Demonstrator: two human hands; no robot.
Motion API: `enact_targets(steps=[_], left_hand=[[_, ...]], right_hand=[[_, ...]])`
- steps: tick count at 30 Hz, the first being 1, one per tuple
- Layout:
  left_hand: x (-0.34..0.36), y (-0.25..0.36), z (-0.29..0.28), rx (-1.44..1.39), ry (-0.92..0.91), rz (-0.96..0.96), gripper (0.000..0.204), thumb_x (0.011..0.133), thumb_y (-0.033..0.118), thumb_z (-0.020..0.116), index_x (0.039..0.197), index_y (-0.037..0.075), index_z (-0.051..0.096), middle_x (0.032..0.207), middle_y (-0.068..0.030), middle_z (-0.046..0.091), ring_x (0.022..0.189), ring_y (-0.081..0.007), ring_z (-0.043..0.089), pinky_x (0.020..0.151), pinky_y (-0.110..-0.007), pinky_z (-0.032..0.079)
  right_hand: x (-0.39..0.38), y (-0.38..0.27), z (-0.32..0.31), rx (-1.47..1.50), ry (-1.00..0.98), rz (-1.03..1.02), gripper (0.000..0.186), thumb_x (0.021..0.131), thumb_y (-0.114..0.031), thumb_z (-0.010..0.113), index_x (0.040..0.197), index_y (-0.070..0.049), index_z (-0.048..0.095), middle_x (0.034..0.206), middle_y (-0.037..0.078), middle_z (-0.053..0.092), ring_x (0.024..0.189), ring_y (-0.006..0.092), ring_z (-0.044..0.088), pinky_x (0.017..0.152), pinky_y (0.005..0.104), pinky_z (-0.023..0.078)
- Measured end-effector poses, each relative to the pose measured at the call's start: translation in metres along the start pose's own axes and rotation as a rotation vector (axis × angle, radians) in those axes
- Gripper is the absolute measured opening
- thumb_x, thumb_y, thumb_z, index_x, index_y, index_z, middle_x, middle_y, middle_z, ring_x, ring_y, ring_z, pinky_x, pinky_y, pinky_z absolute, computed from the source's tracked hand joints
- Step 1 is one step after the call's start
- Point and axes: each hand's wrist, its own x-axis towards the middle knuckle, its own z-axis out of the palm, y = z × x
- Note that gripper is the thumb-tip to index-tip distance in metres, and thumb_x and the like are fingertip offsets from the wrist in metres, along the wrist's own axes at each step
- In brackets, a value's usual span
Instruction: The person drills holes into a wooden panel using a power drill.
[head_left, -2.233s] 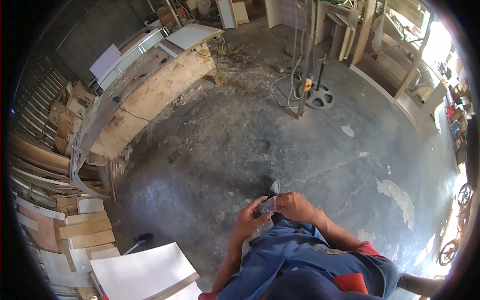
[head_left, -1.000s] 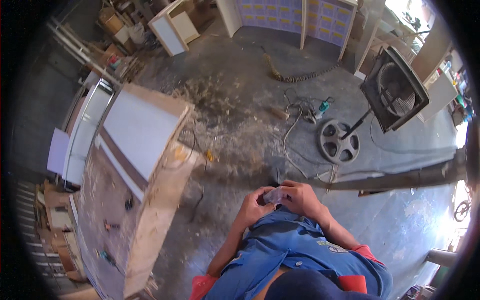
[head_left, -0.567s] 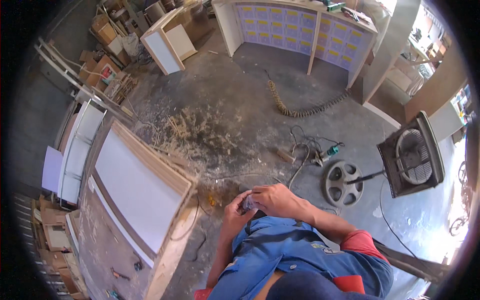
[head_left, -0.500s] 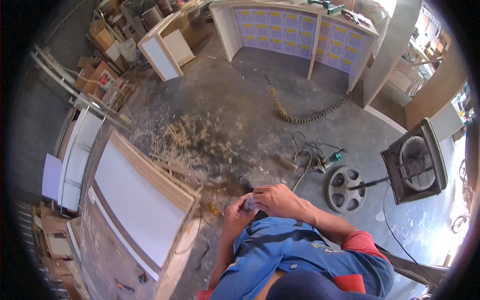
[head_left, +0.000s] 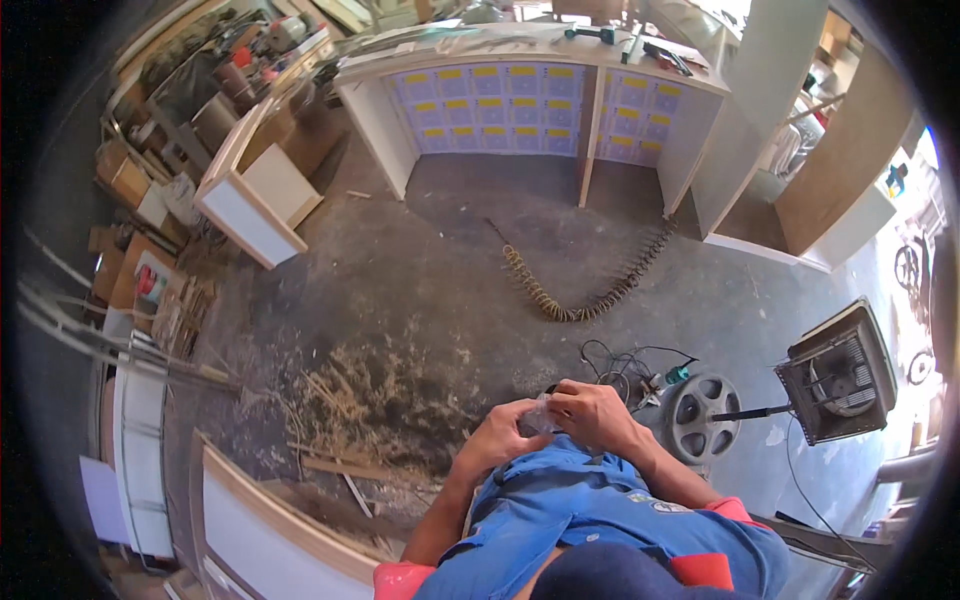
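My left hand (head_left: 507, 432) and my right hand (head_left: 595, 410) meet low in the centre, just above the front of my blue overshirt. Between them is a small, crumpled, clear plastic packet (head_left: 542, 415), partly covered by my fingers; what is inside is too small to make out. The fingers of both hands are curled on the packet, with my right hand over its right side and my left hand at its left and lower side.
Ahead are a curved counter (head_left: 500, 170), cabinets (head_left: 835, 170) and a coiled hose (head_left: 560, 310). At right stand a fan (head_left: 835, 370) and its wheel base (head_left: 700, 415), near a corded power tool (head_left: 675, 375). At left lie a white panel (head_left: 260, 550), scrap wood and sawdust (head_left: 370, 410).
My view has swung across the workshop toward the curved counter, so the workbench has slid down and left. Both hands stay on the packet, shifting only slightly.
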Motion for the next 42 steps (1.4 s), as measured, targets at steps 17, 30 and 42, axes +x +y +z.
enact_targets(steps=[17, 30, 42], left_hand=[[0.336, 0.025, -0.263, -0.189, 0.420, -0.044, 0.015, 0.092, 0.010, 0.077, 0.104, 0.001, 0.077, 0.090, 0.0023, 0.073, 0.080, -0.0056, 0.062, 0.071, -0.026, 0.051], [0.577, 0.044, -0.459, -0.226, 0.279, -0.105, 0.014, 0.089, 0.015, 0.080, 0.095, 0.003, 0.074, 0.085, 0.0010, 0.071, 0.077, -0.0081, 0.062, 0.071, -0.027, 0.050], [0.679, 0.070, -0.540, -0.248, 0.761, 0.003, 0.009, 0.087, 0.007, 0.077, 0.093, 0.001, 0.074, 0.082, 0.0029, 0.068, 0.072, -0.0063, 0.058, 0.065, -0.024, 0.045]], right_hand=[[0.399, 0.214, -0.105, -0.042, -0.101, -0.086, 0.015, 0.088, -0.014, 0.069, 0.100, -0.007, 0.065, 0.098, 0.010, 0.063, 0.094, 0.0310, 0.068, 0.077, 0.0419, 0.057], [0.632, 0.393, -0.189, -0.096, 0.035, 0.031, 0.019, 0.087, -0.020, 0.075, 0.102, -0.009, 0.070, 0.102, 0.009, 0.069, 0.098, 0.0298, 0.069, 0.081, 0.0408, 0.059], [0.790, 0.741, -0.418, -0.682, 0.640, 0.376, 0.032, 0.088, -0.019, 0.071, 0.116, -0.004, 0.069, 0.110, 0.020, 0.069, 0.108, 0.0372, 0.067, 0.094, 0.0459, 0.054]])
